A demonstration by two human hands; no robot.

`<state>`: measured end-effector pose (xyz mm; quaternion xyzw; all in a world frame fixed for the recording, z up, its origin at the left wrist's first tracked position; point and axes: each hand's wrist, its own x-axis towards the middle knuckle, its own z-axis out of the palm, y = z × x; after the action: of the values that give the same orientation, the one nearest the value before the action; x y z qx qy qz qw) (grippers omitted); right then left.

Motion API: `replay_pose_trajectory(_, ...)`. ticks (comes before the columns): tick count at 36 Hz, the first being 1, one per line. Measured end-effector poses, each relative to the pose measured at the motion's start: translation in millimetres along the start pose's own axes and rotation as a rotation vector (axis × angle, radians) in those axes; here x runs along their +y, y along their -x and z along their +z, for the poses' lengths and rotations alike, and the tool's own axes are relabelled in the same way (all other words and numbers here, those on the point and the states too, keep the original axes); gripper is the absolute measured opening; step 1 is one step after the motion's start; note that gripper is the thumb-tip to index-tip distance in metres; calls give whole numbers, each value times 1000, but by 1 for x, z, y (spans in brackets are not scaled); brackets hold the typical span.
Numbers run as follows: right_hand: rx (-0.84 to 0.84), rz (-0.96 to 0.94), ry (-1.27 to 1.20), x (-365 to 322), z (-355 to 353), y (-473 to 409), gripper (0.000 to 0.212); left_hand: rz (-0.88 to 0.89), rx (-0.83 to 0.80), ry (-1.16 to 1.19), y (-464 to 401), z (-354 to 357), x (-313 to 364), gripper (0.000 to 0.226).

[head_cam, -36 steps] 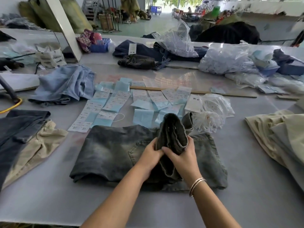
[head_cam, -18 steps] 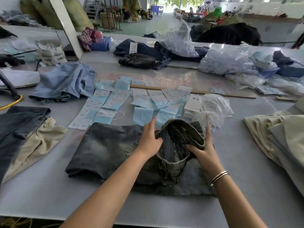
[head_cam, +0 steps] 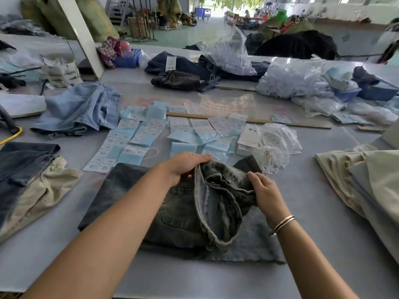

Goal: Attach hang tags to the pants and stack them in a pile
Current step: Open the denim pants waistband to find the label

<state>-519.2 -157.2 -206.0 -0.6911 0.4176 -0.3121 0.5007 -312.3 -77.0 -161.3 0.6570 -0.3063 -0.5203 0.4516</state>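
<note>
Folded dark grey washed jeans (head_cam: 133, 197) lie on the table in front of me, their waistband turned up and spread open in the middle. My left hand (head_cam: 183, 167) grips the waistband's left edge from above. My right hand (head_cam: 264, 190) holds the right side of the opened waistband, fingers curled on the denim. Blue and white hang tags (head_cam: 140, 134) lie spread in rows just beyond the jeans. A bundle of white tag strings (head_cam: 274, 143) and a small stack of white cards (head_cam: 248, 139) sit to their right.
Light blue jeans (head_cam: 84, 108) lie at the left, dark and beige pants (head_cam: 28, 182) at the near left, beige pants (head_cam: 362, 182) at the right. Dark jeans (head_cam: 183, 72) and plastic bags of strings (head_cam: 291, 80) lie at the back. A wooden ruler (head_cam: 280, 123) crosses mid-table.
The bunched waistband, first held closed and upright between both hands, has been pulled open. My left hand moved to its upper left edge and my right hand moved out to its right side.
</note>
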Motion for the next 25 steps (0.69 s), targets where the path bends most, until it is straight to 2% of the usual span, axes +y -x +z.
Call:
replay_pose_trajectory(6, -63, 153, -244, -1, 2, 6, 24, -56, -13, 122, 5, -2, -11, 40)
replay_pose_trajectory(8, -135, 152, -275, -2, -1, 10, 24, -18, 33, 161, 8, -1, -15, 36)
replay_pose_trajectory(10, -173, 127, -264, -4, -4, 14, 18, 61, 101, 218, 10, 5, -18, 22)
replay_pose_trajectory(11, -180, 115, -256, -5, -4, 17, 18, 97, 135, 236, 12, 9, -20, 23)
replay_pose_trajectory(14, -179, 62, -249, -6, -2, 27, 43, 162, 151, 180, 22, 30, -32, 75)
replay_pose_trajectory(16, -181, 21, -271, -8, 2, 34, 55, 132, 237, 107, 24, 49, -49, 95)
replay_pose_trajectory(18, -188, -33, -236, -9, 7, 41, 61, 98, 374, 117, 26, 62, -61, 93)
replay_pose_trajectory(20, -171, -82, -138, -10, 13, 47, 61, 93, 426, 170, 27, 69, -65, 87)
replay_pose_trajectory(25, -117, -94, 16, -17, 19, 48, 26, 155, 364, 191, 35, 76, -60, 68)
